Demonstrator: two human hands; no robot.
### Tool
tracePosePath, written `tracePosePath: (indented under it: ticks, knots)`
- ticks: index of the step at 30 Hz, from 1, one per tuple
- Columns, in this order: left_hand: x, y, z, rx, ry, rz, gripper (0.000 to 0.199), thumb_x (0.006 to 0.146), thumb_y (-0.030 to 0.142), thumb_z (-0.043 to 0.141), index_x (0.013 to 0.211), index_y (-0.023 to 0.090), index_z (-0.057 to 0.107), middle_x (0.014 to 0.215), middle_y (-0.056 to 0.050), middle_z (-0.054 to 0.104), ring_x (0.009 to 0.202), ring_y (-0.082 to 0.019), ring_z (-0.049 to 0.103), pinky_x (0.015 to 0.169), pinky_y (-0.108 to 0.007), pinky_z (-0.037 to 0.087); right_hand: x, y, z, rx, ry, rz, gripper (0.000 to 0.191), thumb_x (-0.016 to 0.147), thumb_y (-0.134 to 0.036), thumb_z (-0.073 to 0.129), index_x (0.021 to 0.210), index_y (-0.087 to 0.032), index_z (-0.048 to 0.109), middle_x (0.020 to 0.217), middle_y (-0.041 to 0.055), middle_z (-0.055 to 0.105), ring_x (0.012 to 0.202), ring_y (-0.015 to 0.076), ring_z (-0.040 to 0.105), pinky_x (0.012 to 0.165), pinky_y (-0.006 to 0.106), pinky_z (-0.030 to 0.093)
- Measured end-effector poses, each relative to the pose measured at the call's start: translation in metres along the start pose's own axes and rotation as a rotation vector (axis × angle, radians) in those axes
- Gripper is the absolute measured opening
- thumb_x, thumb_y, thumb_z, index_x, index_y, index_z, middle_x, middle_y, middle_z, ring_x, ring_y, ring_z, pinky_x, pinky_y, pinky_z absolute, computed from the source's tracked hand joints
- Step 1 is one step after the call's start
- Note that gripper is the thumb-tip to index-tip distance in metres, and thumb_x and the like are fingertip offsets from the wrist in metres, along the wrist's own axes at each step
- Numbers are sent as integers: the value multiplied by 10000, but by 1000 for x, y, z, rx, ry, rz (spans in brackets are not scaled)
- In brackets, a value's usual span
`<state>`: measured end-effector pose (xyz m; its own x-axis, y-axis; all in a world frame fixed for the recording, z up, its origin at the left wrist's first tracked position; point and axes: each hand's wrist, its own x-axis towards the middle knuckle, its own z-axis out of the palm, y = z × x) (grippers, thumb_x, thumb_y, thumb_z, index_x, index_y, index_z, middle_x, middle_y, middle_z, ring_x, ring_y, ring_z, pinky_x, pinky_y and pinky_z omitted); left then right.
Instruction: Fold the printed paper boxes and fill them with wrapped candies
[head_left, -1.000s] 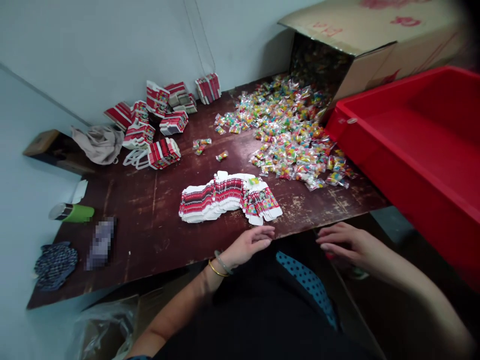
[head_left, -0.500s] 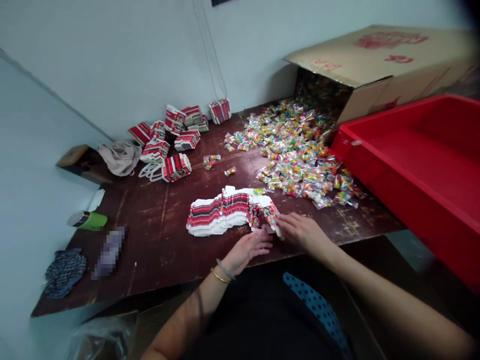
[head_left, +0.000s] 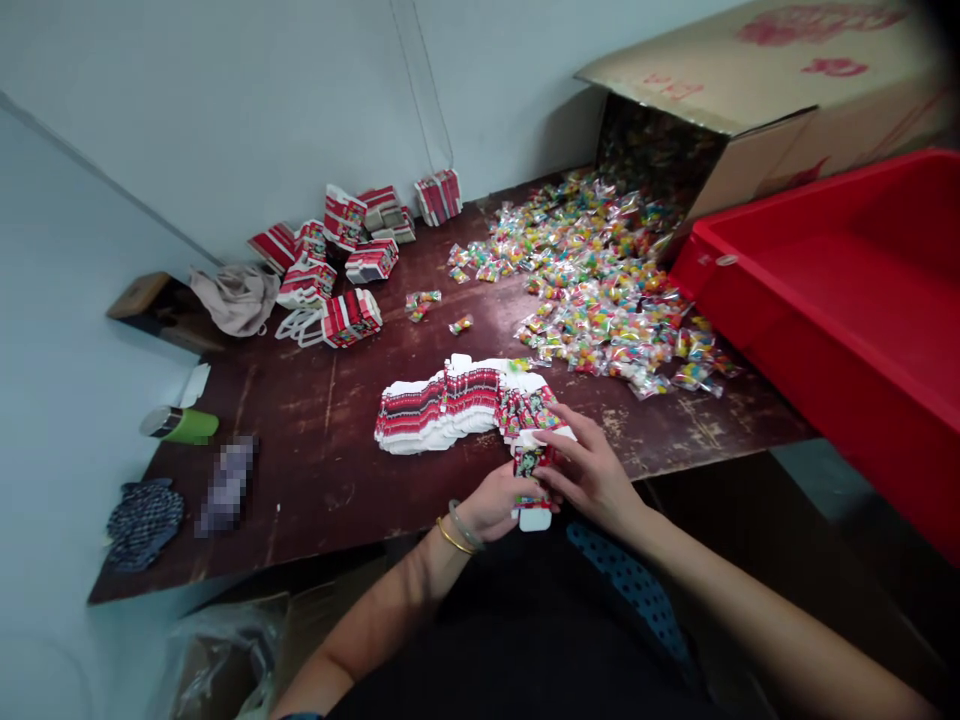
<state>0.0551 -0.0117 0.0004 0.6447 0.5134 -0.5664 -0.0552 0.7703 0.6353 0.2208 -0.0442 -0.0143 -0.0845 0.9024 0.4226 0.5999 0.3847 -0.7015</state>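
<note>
A small red printed candy box [head_left: 531, 462] with a white end flap is held in front of my body at the table's front edge. My left hand [head_left: 499, 503] grips it from the left, thumb across its face. On the other side, my right hand [head_left: 592, 470] has its fingers at the top and right side of the box. Just beyond lies a fanned row of flat red and white boxes [head_left: 439, 412], its right end close to my right fingers. Wrapped candies [head_left: 600, 310] are heaped farther back to the right.
A large red tray [head_left: 817, 330] borders the right side, with an open cardboard carton [head_left: 757, 80] behind it. Bundled boxes [head_left: 352, 318] stand at the back left, near a cloth bag [head_left: 236, 298]. A green cup [head_left: 191, 425] lies on the left of the brown table [head_left: 315, 480].
One box has come off the right end of the row and is now between both hands, nearer my body. The view has shifted slightly.
</note>
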Motion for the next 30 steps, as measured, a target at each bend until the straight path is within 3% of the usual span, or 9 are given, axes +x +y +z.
tracePosePath:
  ticks: [5,10,13,15,17,20,23,26,30]
  knots:
    - [-1,5,0,75,-20,16,215,577,114,597,789,131,568,604,-2,602,565,-127,570,595,-254,445,-11,-7,8,-135,94,-45,292,868,-255,646,1158,-250,612,1401,109,498,1288,294,441,1046,525,388]
    - [-5,4,2,31,-14,-7,368,591,143,615,948,151,528,627,11,602,544,-148,598,579,-279,472,-17,-11,9,-221,178,-126,346,845,-205,668,1176,-281,600,1369,79,541,1334,304,408,1110,592,273]
    - [-7,2,2,34,-50,9,523,630,154,622,1135,155,490,650,13,619,541,-156,607,576,-283,473,-14,-11,6,-120,157,-70,204,847,-224,657,1048,-247,634,1385,88,529,1345,303,397,1106,576,290]
    - [-7,-2,2,63,-66,23,602,670,179,631,1242,169,441,659,18,624,533,-148,597,571,-277,466,-9,-10,1,-6,54,13,110,842,-274,662,932,-215,639,1433,106,482,1367,311,364,1091,557,327]
    - [-6,-6,2,117,-63,27,573,693,195,627,1237,165,450,634,28,608,517,-131,569,554,-256,444,-3,-7,-6,61,-143,78,139,828,-335,681,874,-206,655,1470,102,444,1394,327,318,1095,567,320]
    - [-7,-10,2,165,-71,34,462,630,140,645,1079,147,539,631,25,594,556,-106,547,580,-228,424,9,-4,-19,157,-476,111,164,848,-388,660,855,-232,710,1458,63,465,1387,320,343,1104,566,312]
    - [-11,-8,4,186,-224,-27,327,602,180,717,906,128,606,735,-38,639,671,-135,588,671,-263,456,17,-5,-33,367,-688,122,230,892,-397,600,798,-230,726,1431,45,487,1287,273,490,1044,462,433]
    - [-13,-7,2,244,-324,-75,317,617,325,791,791,120,623,749,-60,635,692,-157,588,687,-294,456,20,-9,-41,484,-719,108,250,897,-398,592,796,-209,721,1437,58,469,1264,268,511,1017,421,463]
    - [-7,-23,-2,372,-8,109,405,592,427,832,706,126,586,647,7,546,603,-108,485,621,-258,401,7,-10,-35,475,-568,215,242,905,-385,579,841,-191,709,1287,93,578,1148,257,576,986,392,467]
